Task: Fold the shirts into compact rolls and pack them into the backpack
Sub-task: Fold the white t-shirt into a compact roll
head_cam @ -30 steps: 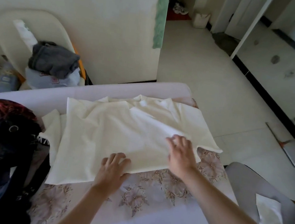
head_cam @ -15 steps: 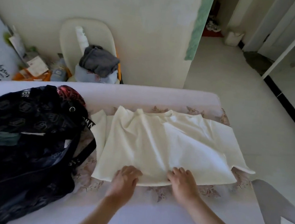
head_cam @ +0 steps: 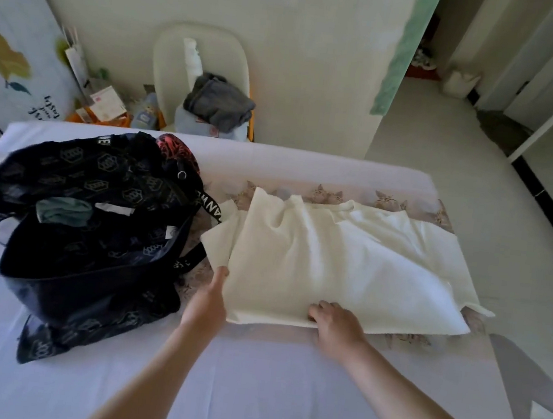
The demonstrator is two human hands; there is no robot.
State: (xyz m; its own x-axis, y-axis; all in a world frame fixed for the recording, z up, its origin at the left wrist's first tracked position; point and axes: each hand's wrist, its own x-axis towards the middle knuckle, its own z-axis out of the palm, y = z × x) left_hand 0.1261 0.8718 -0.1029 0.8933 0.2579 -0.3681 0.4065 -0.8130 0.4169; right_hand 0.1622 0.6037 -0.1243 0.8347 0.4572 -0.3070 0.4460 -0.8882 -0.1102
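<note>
While shirt (head_cam: 331, 260) lies flat, left grip (head_cam: 211, 296), right grip (head_cam: 336, 324) pinch near hem

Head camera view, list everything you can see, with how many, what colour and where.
shirt: one, cream, spread on the bed, right of centre
backpack: one, black patterned, open, left of the shirt
green cloth: one, grey-green, in the backpack's opening
bed: one, pale lilac sheet with a flowered band
chair: one, white, against the wall behind the bed
grey garment: one, dark grey, piled on the chair
left hand: one, at the shirt's left edge
right hand: one, fingers curled on the shirt's near hem
</note>
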